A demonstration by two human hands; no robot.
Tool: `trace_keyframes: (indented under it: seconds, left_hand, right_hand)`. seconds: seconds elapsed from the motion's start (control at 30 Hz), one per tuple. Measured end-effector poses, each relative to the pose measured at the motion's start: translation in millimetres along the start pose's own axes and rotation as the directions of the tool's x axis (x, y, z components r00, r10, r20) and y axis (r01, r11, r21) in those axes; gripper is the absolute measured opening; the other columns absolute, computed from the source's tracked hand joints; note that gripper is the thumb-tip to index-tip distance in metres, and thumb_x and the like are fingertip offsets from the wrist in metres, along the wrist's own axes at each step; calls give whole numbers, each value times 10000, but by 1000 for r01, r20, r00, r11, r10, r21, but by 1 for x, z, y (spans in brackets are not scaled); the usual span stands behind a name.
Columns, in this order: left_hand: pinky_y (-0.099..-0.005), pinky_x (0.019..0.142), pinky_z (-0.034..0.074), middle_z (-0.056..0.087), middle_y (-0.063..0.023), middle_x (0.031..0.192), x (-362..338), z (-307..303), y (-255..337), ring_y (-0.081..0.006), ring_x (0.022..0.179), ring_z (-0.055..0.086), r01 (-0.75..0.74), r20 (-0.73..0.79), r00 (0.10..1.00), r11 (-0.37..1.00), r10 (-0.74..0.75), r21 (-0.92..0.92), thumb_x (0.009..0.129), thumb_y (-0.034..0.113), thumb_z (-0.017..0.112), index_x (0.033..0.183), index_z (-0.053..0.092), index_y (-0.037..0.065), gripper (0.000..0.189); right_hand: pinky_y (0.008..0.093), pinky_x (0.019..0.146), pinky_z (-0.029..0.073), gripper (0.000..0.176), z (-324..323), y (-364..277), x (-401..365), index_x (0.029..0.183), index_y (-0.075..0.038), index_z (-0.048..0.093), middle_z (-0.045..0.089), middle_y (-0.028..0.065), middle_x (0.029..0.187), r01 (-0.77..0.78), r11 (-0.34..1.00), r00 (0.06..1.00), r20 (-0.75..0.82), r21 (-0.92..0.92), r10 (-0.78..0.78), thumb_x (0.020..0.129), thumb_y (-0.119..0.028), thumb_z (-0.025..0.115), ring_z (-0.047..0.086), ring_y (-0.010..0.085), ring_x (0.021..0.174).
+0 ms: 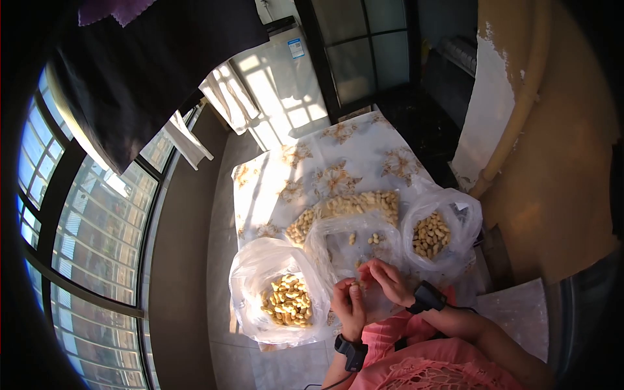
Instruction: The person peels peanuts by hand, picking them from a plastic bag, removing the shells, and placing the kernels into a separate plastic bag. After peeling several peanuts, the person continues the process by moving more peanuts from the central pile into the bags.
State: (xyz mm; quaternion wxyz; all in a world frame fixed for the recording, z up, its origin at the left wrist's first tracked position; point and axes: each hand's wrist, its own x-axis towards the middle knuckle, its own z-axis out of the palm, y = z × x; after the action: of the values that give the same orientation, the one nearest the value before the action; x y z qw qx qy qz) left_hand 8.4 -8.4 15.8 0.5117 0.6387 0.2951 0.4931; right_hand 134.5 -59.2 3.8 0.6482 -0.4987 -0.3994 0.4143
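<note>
Pink clothing [429, 364]; hands [349, 305] [390, 283] curled inward, grip unclear.

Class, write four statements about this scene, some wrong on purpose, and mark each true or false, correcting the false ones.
1. The left-hand plastic bag holds peanuts. True.
2. The right hand is inside the right-hand plastic bag. False: it is close to the left hand, outside that bag.
3. The tablecloth is plain. False: it has a flower pattern.
4. The person wears two black bands. True.
</note>
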Motion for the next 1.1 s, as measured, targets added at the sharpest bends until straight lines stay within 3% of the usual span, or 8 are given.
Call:
trace_keyframes:
  seconds: [0.2,0.3,0.43,0.67,0.77,0.93,1.07,1.1]
  left_hand:
    - [-197,612,389,578,14,795,-9,-28,23,-41,666,469,73,-97,992,991,-84,-108,1020,168,584,1109,564,23,172]
    - [-197,553,304,482,40,790,-9,-50,27,-31,616,386,10,-225,974,1000,-14,-21,1020,191,583,1080,537,53,157]
    - [-196,579,297,493,37,842,-6,-83,22,-35,672,379,-19,-355,934,997,44,73,1026,204,587,1001,523,50,168]
    - [-202,599,333,502,26,821,1,-110,16,-50,698,439,-10,-411,906,977,99,213,1021,142,587,1035,518,39,124]
    - [-198,583,310,492,26,770,0,-102,33,-43,667,420,75,-427,904,972,28,224,1014,108,583,1091,508,46,124]
    - [-209,552,275,474,32,713,-6,-78,41,-32,621,386,67,-345,939,971,16,230,1002,95,590,1153,504,53,179]
    - [-231,514,357,534,24,639,-19,-57,35,-54,545,462,67,-14,998,932,-66,355,925,76,698,1111,580,54,222]
    - [-253,499,374,536,13,608,-20,-48,33,-84,510,479,-16,115,993,895,-40,446,893,75,726,1130,594,60,271]
  right_hand:
    - [267,781,482,351,0,5,-1,1134,-22,585,599,24,936,12,996,1000,-3,89,-11,1098,-306,384,560,106,805]
    - [274,805,476,357,-1,8,-1,1146,-25,579,599,25,952,0,994,1000,14,114,-2,1097,-316,380,554,113,807]
    - [271,791,468,332,-3,7,0,1117,-24,587,600,32,944,37,996,999,30,82,-39,1094,-289,390,558,115,802]
    - [256,681,473,238,3,1,-10,1007,-25,601,622,39,863,142,988,982,-121,-54,-147,1062,-221,479,558,104,721]
    - [255,655,472,226,5,1,-14,994,-22,604,635,47,854,193,976,966,-157,-99,-207,1052,-211,496,565,102,702]
    - [240,660,478,160,4,-13,-17,1035,-4,589,652,60,874,204,978,960,-185,-51,-211,1044,-150,523,577,92,717]
    - [242,673,491,130,-2,-8,-19,1055,-1,579,661,68,889,180,979,959,-203,-95,-196,1040,-119,527,585,92,729]
    - [245,678,496,129,-3,-8,-19,1059,0,577,664,72,894,167,983,958,-224,-76,-180,1039,-117,527,591,93,736]
